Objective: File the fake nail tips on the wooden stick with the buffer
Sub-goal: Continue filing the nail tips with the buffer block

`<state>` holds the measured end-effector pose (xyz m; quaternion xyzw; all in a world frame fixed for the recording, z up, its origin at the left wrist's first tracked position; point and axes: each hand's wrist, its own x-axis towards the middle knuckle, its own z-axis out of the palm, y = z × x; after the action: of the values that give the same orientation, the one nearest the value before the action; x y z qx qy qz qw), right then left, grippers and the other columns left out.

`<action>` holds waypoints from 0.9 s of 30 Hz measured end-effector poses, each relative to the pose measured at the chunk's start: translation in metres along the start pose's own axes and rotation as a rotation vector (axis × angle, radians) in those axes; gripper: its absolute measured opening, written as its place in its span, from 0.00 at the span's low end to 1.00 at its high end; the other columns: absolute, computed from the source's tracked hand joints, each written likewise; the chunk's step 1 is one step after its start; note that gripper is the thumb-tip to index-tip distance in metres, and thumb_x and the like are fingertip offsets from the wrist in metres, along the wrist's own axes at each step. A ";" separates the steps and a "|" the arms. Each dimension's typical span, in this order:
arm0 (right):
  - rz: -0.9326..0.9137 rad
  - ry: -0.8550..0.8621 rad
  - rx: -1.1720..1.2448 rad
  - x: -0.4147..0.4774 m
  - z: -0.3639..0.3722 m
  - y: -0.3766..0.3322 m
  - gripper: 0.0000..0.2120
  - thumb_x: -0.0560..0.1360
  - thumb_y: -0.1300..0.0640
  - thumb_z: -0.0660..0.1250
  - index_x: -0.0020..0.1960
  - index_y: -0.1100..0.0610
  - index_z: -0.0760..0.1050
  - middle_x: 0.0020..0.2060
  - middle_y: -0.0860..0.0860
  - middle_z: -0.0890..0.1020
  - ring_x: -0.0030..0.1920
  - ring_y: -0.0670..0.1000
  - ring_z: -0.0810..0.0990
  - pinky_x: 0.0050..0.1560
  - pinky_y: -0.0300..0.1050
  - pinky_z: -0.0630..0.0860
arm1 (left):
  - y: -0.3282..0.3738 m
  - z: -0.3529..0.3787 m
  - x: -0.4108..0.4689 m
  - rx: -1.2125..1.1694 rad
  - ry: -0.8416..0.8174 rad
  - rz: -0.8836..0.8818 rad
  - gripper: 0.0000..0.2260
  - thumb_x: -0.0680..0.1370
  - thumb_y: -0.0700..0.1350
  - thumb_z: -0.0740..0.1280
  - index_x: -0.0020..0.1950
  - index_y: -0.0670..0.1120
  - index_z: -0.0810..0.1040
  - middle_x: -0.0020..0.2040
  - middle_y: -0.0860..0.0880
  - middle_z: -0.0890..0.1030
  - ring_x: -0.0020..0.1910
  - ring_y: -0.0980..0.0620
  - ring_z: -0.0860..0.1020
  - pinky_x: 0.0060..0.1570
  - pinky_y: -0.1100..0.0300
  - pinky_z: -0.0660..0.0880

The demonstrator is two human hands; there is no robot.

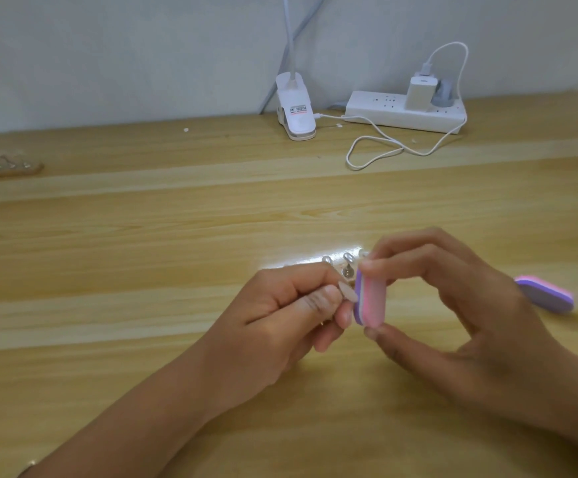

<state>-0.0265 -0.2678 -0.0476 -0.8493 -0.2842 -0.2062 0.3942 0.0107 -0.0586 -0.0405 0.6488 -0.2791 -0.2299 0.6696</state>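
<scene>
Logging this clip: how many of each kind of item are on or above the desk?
Buffers: 2 (held buffer, spare buffer)
Nail-tip sticks: 2 (held stick, far-left stick)
Clip lamp: 1
Power strip: 1
White charger: 1
Grey plug: 1
Total: 8
</scene>
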 end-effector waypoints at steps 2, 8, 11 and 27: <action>-0.002 -0.003 0.023 -0.003 0.002 -0.001 0.15 0.71 0.62 0.75 0.56 0.61 0.78 0.55 0.52 0.78 0.59 0.50 0.79 0.57 0.32 0.71 | 0.000 0.000 0.000 -0.007 -0.011 -0.007 0.13 0.80 0.43 0.57 0.39 0.45 0.77 0.29 0.49 0.69 0.20 0.60 0.61 0.20 0.72 0.59; 0.076 0.085 0.093 0.002 -0.005 0.009 0.15 0.72 0.60 0.73 0.58 0.61 0.76 0.54 0.55 0.78 0.53 0.57 0.81 0.56 0.51 0.77 | -0.001 -0.001 0.000 0.059 0.024 0.072 0.11 0.80 0.45 0.62 0.40 0.46 0.78 0.29 0.50 0.73 0.19 0.61 0.63 0.22 0.71 0.60; 0.113 0.068 0.224 0.002 -0.005 0.009 0.17 0.72 0.62 0.74 0.59 0.61 0.76 0.52 0.57 0.79 0.53 0.60 0.81 0.56 0.56 0.78 | -0.005 -0.001 0.002 0.305 0.180 0.186 0.07 0.78 0.43 0.67 0.42 0.46 0.82 0.34 0.52 0.76 0.22 0.63 0.65 0.24 0.72 0.61; 0.127 0.052 0.069 0.003 0.008 -0.006 0.14 0.67 0.61 0.77 0.52 0.59 0.81 0.50 0.51 0.80 0.52 0.48 0.81 0.50 0.27 0.71 | -0.008 0.003 0.003 0.713 0.376 0.346 0.06 0.71 0.39 0.73 0.43 0.49 0.86 0.38 0.55 0.80 0.26 0.62 0.65 0.31 0.73 0.62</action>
<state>-0.0271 -0.2572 -0.0474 -0.8458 -0.2264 -0.1929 0.4429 0.0116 -0.0632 -0.0485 0.8136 -0.3191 0.1185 0.4714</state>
